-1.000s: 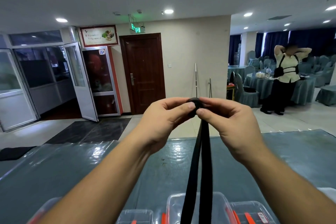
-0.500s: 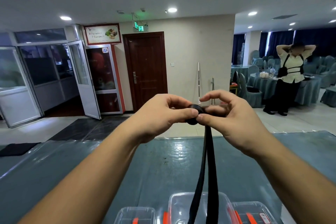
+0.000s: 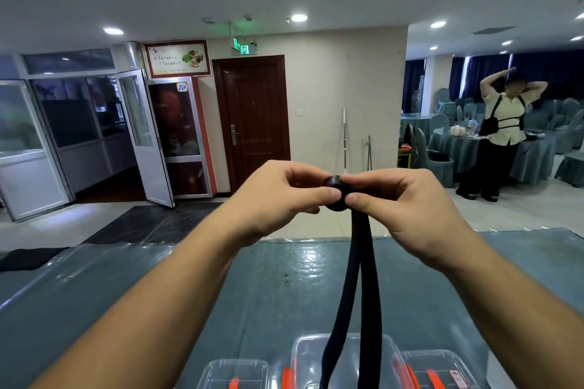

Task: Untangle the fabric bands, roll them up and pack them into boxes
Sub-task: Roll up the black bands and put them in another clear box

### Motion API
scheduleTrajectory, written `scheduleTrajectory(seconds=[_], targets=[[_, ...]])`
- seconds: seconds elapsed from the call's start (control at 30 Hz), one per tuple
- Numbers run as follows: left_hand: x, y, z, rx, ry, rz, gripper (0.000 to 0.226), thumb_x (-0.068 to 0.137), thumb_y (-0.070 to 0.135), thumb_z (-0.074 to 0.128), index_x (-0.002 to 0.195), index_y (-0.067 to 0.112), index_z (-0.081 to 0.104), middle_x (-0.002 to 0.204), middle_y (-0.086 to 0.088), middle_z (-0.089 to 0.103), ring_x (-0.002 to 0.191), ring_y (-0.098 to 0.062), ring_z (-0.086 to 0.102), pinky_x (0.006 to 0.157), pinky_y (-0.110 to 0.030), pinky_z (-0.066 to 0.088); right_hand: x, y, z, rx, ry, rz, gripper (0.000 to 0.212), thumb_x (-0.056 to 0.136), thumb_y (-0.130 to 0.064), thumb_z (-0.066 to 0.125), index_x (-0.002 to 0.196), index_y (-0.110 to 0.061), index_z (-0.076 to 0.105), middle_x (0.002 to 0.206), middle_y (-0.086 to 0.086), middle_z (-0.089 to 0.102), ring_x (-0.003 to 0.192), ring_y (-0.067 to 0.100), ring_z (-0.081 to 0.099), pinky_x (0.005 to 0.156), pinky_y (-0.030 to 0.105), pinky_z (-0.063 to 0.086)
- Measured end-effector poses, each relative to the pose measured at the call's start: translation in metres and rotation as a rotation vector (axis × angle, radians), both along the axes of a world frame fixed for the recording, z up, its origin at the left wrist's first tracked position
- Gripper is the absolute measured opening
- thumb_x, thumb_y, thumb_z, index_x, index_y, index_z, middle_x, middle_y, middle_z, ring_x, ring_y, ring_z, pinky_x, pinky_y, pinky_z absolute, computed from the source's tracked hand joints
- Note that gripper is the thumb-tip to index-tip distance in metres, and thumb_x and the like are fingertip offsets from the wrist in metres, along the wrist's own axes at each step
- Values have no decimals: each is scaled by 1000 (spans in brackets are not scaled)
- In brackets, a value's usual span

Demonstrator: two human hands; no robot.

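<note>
Big hall ahead of me: dark wooden door (image 3: 252,123) in the far wall, glass doors (image 3: 139,136) swung open on the left, draped round tables (image 3: 493,148) on the right with a person (image 3: 502,136) standing beside them. Under my arms, a table (image 3: 189,287) under glossy clear plastic; clear boxes (image 3: 344,360) line its near edge. Now the hands: left hand (image 3: 278,199) and right hand (image 3: 407,208) raised together, fingertips of both pinched tight on a small black roll (image 3: 335,188) of fabric band (image 3: 360,278), whose tail hangs doubled straight down over the boxes. I'd keep the strands flat, edges aligned, tension even, thumbs pinning each turn so the coil can't spring loose.
</note>
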State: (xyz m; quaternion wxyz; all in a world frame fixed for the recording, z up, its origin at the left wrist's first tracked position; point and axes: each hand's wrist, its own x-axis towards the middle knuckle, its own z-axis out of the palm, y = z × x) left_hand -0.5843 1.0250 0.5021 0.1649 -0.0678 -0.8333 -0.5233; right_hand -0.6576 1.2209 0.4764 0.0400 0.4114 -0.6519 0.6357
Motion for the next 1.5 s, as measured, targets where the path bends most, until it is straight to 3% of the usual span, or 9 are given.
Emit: scheduleTrajectory(seconds=[0.07, 0.17, 0.33, 0.57, 0.83, 1.03, 1.3, 1.4, 1.5], targets=[[-1, -3, 2, -24, 45, 22, 15, 91, 15, 77, 106, 15, 80, 96, -5, 81, 95, -19, 76, 85, -27, 59, -1, -2, 1, -44, -12, -8, 29, 85, 3, 76, 100, -22, 79, 98, 1, 81, 98, 20, 78, 98, 43, 58], [-7, 5, -6, 225, 100, -10, 19, 95, 9, 71, 112, 3, 77, 107, -16, 79, 103, -24, 76, 96, -33, 59, -1, -8, -4, -203, -70, -49, 23, 82, -3, 80, 98, -21, 79, 97, 4, 81, 97, 22, 78, 96, 45, 59], [-12, 20, -22, 495, 76, -34, 20, 96, 4, 67, 113, -4, 73, 104, -16, 77, 95, -18, 74, 92, -27, 60, 0, -11, -7, -263, -134, -47, 28, 82, 1, 78, 103, -17, 79, 96, 2, 81, 96, 18, 78, 93, 33, 61], [-1, 3, 0, -10, -3, -15, 17, 90, 14, 78, 107, 14, 80, 97, -6, 81, 97, -19, 77, 92, -31, 59, -3, 5, 4, 41, 21, 7, 28, 82, 1, 80, 101, -20, 80, 95, -2, 81, 94, 15, 78, 90, 30, 61], [-8, 20, -13, 473, 68, -60, 17, 93, 5, 69, 108, 0, 75, 106, -17, 77, 97, -20, 74, 92, -28, 59, -1, -4, -6, -287, -178, 35, 33, 74, -8, 80, 105, -15, 79, 98, 7, 81, 98, 26, 77, 87, 34, 62], [2, 9, 6, 4, 19, 11, 18, 88, 17, 79, 106, 14, 80, 98, -8, 80, 97, -22, 76, 87, -32, 59, -5, 7, 10, -4, -6, 45, 29, 81, 2, 80, 107, -12, 78, 99, 2, 81, 98, 18, 78, 94, 33, 60], [-4, 27, -9, 494, 70, -57, 17, 90, 7, 72, 106, 2, 77, 108, -20, 77, 98, -22, 74, 93, -30, 60, 1, -3, -5, -284, -124, 27, 34, 77, -5, 79, 109, -16, 78, 102, 5, 81, 101, 24, 77, 93, 42, 61], [-3, 24, -7, 404, 44, -38, 18, 91, 9, 74, 108, 5, 77, 109, -17, 78, 101, -24, 75, 94, -32, 60, -2, 2, -1, -200, -90, 39, 33, 80, -1, 77, 110, -15, 78, 101, 4, 81, 100, 23, 77, 93, 41, 61], [3, 15, 5, 97, 10, -26, 21, 89, 11, 78, 110, 13, 78, 104, -11, 79, 102, -28, 75, 92, -36, 59, -5, 7, 6, -59, -19, 73, 32, 82, 2, 76, 111, -13, 77, 102, 3, 81, 100, 22, 77, 96, 41, 60]])
